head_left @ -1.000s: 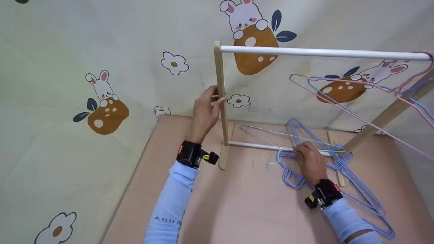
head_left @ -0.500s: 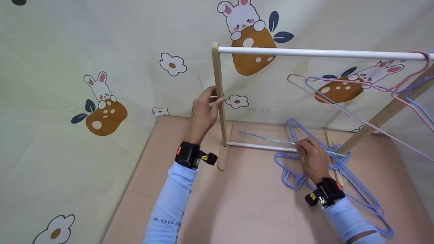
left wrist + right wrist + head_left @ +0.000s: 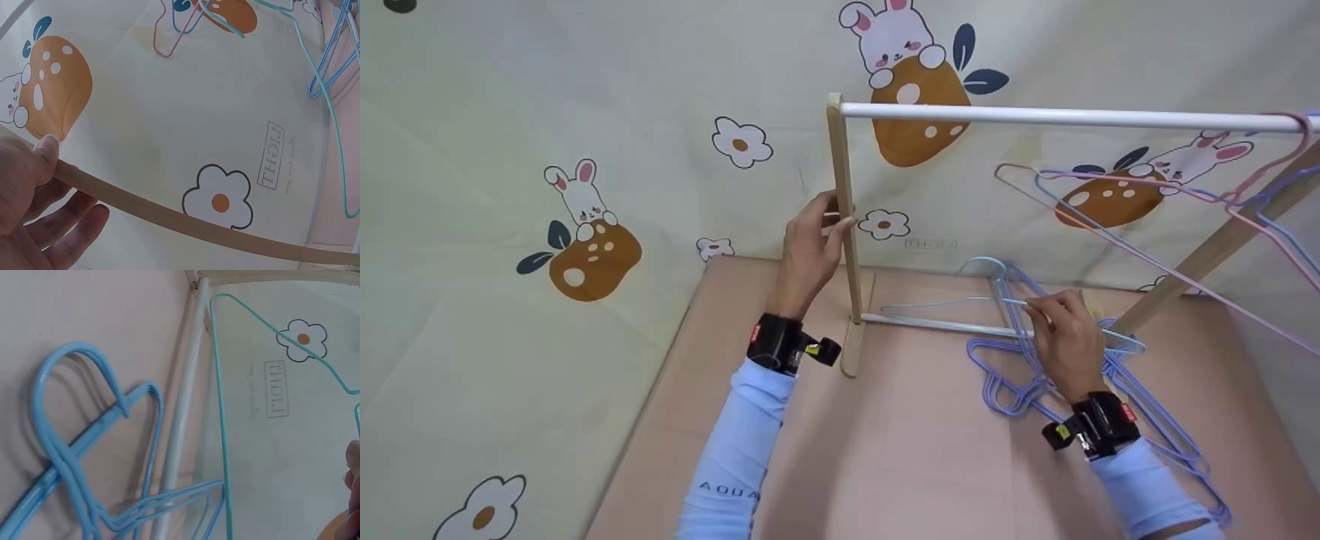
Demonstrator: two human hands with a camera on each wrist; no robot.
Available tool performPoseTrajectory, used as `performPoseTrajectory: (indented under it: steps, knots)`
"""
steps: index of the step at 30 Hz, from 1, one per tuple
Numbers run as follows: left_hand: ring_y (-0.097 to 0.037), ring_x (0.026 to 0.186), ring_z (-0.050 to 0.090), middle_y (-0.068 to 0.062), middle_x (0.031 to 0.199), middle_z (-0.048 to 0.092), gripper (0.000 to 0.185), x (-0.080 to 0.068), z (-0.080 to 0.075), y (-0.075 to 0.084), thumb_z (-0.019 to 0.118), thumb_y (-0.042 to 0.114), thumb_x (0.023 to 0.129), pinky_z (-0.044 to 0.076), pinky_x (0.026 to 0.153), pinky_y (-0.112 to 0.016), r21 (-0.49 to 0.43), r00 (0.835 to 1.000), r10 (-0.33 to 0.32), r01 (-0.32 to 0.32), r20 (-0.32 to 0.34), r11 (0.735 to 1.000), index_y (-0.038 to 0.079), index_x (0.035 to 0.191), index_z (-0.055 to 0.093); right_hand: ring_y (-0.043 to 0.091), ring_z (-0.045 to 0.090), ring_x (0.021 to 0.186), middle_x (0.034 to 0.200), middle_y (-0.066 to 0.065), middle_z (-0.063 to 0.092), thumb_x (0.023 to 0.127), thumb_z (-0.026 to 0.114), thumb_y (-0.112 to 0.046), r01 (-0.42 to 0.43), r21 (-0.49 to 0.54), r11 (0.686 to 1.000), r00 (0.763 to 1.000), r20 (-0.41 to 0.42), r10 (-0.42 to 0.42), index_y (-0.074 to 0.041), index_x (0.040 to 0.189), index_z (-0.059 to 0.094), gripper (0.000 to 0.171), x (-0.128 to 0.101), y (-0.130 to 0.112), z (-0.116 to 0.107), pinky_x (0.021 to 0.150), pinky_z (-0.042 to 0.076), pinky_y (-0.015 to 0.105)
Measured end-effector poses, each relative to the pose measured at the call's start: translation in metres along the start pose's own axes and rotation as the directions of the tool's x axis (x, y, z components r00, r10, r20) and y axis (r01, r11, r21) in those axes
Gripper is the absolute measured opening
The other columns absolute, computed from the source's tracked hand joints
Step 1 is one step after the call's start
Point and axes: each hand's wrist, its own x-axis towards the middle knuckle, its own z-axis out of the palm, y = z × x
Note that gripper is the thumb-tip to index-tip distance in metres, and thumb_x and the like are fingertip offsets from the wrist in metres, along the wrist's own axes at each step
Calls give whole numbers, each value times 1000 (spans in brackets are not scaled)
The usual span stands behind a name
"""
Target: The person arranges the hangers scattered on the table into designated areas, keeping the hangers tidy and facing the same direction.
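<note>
1. Rack post first, far left of the action: the left hand [image 3: 810, 244] has its grip wrapped on the wooden upright [image 3: 844, 210] of the little clothes rack, thumb on the near face and fingers curled behind, clear in the left wrist view [image 3: 34, 191]. Same spot as a second ago, so it's just bracing the rack.

2. Middle bit is where things changed. The light teal wire hanger [image 3: 960, 304] was lying flat across the lower white rail [image 3: 930, 324]. Now it's tipped up off the pink bench [image 3: 885, 450], with its hook [image 3: 982, 264] raised toward the wall and its long wire hanging over the rail.

3. The right hand [image 3: 1069, 345] has gone from pressing down on the pile to a pinch grip, fingertips clamped on the teal wire near its shoulder. The right wrist camera only catches a fingertip at the frame edge.

4. Under and right of that hand, the bundle of purple-blue hangers [image 3: 1020, 382] sits on the bench, tangled and not lifted. So one hanger's been separated from the heap, I'd say.

5. Far right: a pink hanger [image 3: 1110, 225] and a blue one [image 3: 1282, 225] hang off the top white rod [image 3: 1065, 116], which has lots of free space toward the left.
</note>
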Motion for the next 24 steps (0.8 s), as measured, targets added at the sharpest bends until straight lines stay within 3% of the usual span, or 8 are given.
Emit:
performPoseTrajectory:
  steps: [19, 24]
  knots:
    - [-16, 95, 61, -5, 104, 60, 31, 1, 0, -1, 56, 20, 94, 53, 77, -21, 7, 1000, -3, 3, 0, 1000, 3, 121, 55, 9, 45, 56, 82, 8, 56, 83, 71, -9, -84, -13, 996, 989, -119, 82, -7, 93, 73, 10, 29, -12, -35, 49, 32, 20]
    - [-15, 95, 61, -4, 103, 60, 31, 2, 0, 1, 57, 19, 94, 52, 77, -20, 20, 1000, -8, 8, 3, 1000, 5, 121, 55, 11, 47, 56, 80, 12, 55, 81, 73, -6, -111, -21, 994, 980, -166, 105, -4, 90, 73, 10, 37, -22, -45, 50, 30, 14]
